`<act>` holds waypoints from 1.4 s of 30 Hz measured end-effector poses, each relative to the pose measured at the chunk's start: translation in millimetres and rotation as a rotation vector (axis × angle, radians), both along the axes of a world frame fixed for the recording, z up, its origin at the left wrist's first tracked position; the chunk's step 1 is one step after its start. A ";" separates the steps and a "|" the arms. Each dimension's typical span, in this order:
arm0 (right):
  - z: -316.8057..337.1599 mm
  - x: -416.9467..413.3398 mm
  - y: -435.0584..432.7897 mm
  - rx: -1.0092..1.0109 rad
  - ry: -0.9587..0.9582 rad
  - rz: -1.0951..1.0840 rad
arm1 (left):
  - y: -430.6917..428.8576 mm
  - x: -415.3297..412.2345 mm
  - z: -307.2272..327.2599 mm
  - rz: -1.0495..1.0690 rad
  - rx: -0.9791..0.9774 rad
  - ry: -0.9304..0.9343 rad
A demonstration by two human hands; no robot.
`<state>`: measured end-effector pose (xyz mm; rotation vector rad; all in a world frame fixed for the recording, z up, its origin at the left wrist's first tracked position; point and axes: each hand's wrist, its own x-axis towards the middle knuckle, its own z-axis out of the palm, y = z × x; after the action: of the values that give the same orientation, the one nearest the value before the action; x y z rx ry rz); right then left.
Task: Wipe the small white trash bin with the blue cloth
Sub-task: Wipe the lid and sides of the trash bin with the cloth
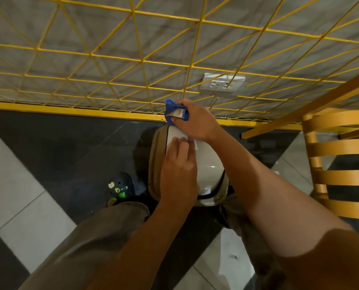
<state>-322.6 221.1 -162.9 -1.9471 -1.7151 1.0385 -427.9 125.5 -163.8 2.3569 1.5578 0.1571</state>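
The small white trash bin (208, 164) with a domed swing lid and a beige rim stands on the floor between my feet, close to the wall. My left hand (179, 168) lies flat on the lid, fingers straight and pressing down. My right hand (195, 120) grips the bunched blue cloth (171, 110) and holds it at the far end of the bin's top. Most of the cloth is hidden inside the fist.
A yellow wire grid (145, 65) covers the grey wall right behind the bin, with a white power outlet (221, 82) behind it. A yellow slatted chair (339, 164) stands to the right. My left foot wears a dark clog (120, 188).
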 end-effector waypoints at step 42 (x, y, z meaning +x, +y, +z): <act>65.8 21.0 -93.8 -0.248 1.416 -0.798 | 28.6 9.6 44.7 0.516 -0.766 -1.062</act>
<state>-301.7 127.3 -97.1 -1.1110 -0.0425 1.6250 -418.3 154.1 -119.1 0.9429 1.2516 0.6531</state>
